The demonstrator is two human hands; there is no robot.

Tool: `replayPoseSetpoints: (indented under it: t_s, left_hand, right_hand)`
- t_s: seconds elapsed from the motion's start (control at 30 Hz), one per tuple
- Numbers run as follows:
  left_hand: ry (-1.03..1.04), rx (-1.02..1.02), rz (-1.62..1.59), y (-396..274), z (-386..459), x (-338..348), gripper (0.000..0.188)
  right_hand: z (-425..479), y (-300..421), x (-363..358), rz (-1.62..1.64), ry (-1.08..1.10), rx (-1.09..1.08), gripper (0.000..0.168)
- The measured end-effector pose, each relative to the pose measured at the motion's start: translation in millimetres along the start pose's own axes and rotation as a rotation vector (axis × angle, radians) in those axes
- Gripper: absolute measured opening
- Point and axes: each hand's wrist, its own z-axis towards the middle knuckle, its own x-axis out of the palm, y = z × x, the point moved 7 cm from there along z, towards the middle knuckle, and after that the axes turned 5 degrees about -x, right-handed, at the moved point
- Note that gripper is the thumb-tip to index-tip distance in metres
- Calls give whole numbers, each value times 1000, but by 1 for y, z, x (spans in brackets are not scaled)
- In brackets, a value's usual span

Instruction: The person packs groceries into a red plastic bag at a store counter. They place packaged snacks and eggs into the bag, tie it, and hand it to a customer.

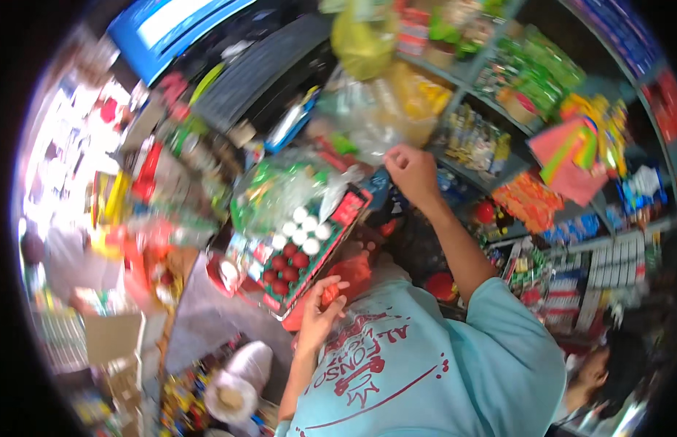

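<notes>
My left hand [325, 306] holds a small crumpled orange-red item [330, 294], perhaps plastic, in its curled fingers, beside the lower edge of a shallow box. My right hand [412, 172] is raised further up, its fingers pinched on the lower edge of a hanging clear plastic bag [366, 123]; the picture is blurred there. Between my hands and to the left, white eggs [300, 237] and dark red eggs [290, 273] sit in separate groups on a green tray [316, 265] in the red-edged box [352, 210]. Clear and green plastic bags [284, 188] lie against its upper end.
Shelves [497, 106] with packets stand at the upper right. A yellow plastic bag [366, 43] hangs at the top. A blue-framed bright panel [169, 27] is at the upper left. A white roll [232, 399] stands lower left. Another person's head [606, 371] shows at the lower right.
</notes>
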Motion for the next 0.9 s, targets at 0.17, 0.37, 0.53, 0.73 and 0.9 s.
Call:
replayPoseSetpoints:
  t_s: [0.17,0.37,0.53,0.73,0.9]
  left_hand:
    - [165,-38,68,-16,43,44,40]
    - [299,-72,80,-29,75,94,36]
    - [405,-57,133,-26,90,129,33]
    - [436,-113,150,-28,97,157,29]
    - [392,-178,-56,-32,114,158,42]
  right_hand:
    - [-20,-74,-199,-265,-740,15,11]
    - [-77,-123,-336,-708,-933,201,19]
    - [-73,-175,-359,-710,-558,237,21]
    - [-71,-193,-357,-491,-492,190,21]
    - [-75,-130,-185,42,220,170,42]
